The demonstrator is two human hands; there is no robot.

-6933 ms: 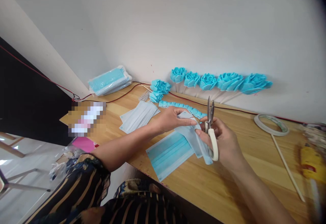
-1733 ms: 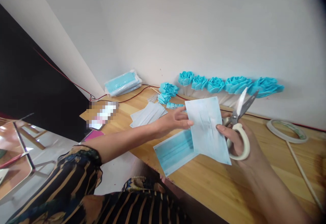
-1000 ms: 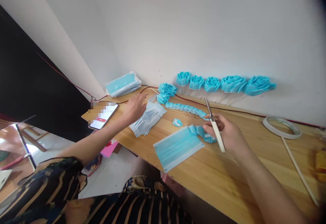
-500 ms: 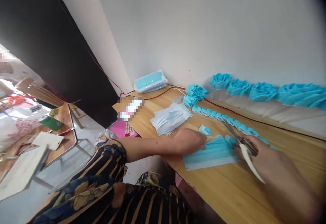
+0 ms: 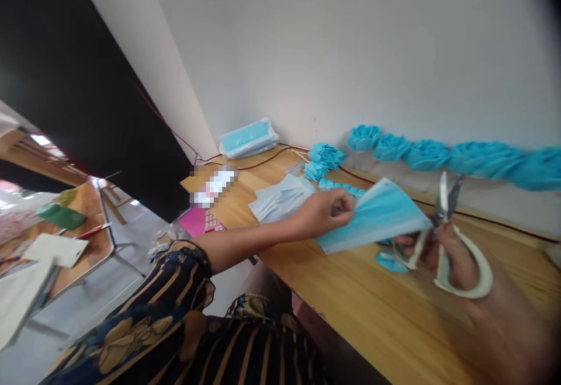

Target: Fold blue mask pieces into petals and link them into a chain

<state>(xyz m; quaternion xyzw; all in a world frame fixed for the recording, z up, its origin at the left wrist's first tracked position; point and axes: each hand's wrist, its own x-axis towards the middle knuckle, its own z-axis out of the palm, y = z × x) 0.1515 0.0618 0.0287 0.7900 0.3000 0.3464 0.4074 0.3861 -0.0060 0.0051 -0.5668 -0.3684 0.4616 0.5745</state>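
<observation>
My left hand (image 5: pixel 331 212) is closed on a light-blue face mask (image 5: pixel 377 215), gripping it near its left side and holding it up over the table. In my right hand (image 5: pixel 456 262) is a pair of scissors (image 5: pixel 443 204) with white handles; the blades stand apart and point up, close to the mask's right corner. A small folded blue piece (image 5: pixel 391 261) lies on the wood below the right side of the mask. Behind my left hand are several pale masks (image 5: pixel 280 195) in a loose pile. The mask partly hides a row of folded blue pieces (image 5: pixel 342 186).
Blue flowers (image 5: pixel 427 154) line a white support along the wall, and more blue flowers (image 5: pixel 326 154) lie at the table's back. A bagged mask stack (image 5: pixel 249 138) and a blurred phone (image 5: pixel 214 187) sit farther left. A dark red cable runs behind them.
My left hand has lifted the mask off the table and tilted it. My right hand has turned the scissors, blades now upward and apart. The view has shifted slightly right.
</observation>
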